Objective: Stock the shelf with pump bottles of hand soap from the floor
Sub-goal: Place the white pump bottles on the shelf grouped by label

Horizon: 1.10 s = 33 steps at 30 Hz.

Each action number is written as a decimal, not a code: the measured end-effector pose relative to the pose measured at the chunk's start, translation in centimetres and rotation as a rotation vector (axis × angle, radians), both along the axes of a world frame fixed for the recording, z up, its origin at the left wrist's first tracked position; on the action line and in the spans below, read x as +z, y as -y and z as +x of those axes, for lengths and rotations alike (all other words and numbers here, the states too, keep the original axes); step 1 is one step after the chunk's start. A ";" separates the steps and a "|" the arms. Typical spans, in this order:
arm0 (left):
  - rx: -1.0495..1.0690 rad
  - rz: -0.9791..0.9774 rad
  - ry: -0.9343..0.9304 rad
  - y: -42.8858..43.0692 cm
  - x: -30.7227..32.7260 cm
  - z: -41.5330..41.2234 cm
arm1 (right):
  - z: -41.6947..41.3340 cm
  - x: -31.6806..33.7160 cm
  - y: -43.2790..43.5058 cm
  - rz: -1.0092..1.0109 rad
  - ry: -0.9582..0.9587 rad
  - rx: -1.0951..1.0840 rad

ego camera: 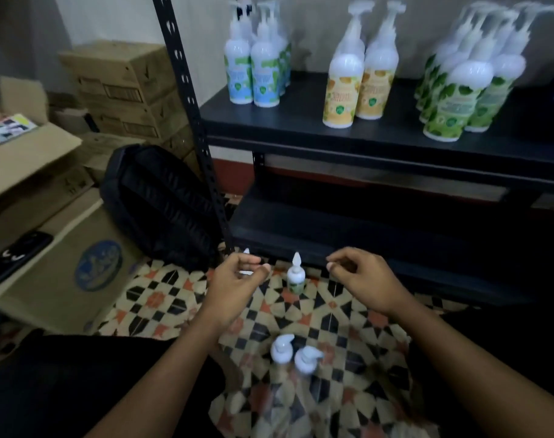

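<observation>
Two pump bottles (294, 354) stand closest, side by side on the patterned tile floor (348, 336) between the person's forearms, seen from above so that mostly their white pump heads show. Further out, a green-labelled bottle (296, 278) stands upright on the tiles between the two hands. The left hand (234, 281) hovers with its fingers curled. Bits of a white pump (246, 251) show above and inside the curl, but whether the hand actually grips it cannot be told. The right hand (361, 276) hangs loosely curled and holds nothing, near the edge of the low black shelf (380, 245). On the upper shelf (301, 121) the stocked bottles stand upright in three groups: blue-labelled bottles (253, 77) at the left, orange-labelled bottles (358, 90) in the middle and green-labelled bottles (459, 93) at the right. A black backpack (162, 203) leans beside the shelf post, with cardboard boxes (121, 90) behind it and a phone (13, 257) lying on a nearer box.
</observation>
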<state>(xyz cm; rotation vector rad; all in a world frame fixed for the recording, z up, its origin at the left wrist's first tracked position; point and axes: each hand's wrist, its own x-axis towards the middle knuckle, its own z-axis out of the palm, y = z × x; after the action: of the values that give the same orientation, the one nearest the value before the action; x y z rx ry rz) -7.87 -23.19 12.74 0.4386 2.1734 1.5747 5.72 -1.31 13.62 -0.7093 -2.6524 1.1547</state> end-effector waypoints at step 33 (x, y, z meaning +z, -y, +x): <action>0.056 -0.387 0.123 -5.5 -38.1 -19.9 | -14.9 -29.4 -3.6 -0.300 0.317 -0.226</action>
<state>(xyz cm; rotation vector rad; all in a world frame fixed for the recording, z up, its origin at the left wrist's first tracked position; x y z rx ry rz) -27.75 -17.65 -25.36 0.1557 2.3356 1.1322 -9.17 2.33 -15.75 -1.3070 -2.5676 1.4956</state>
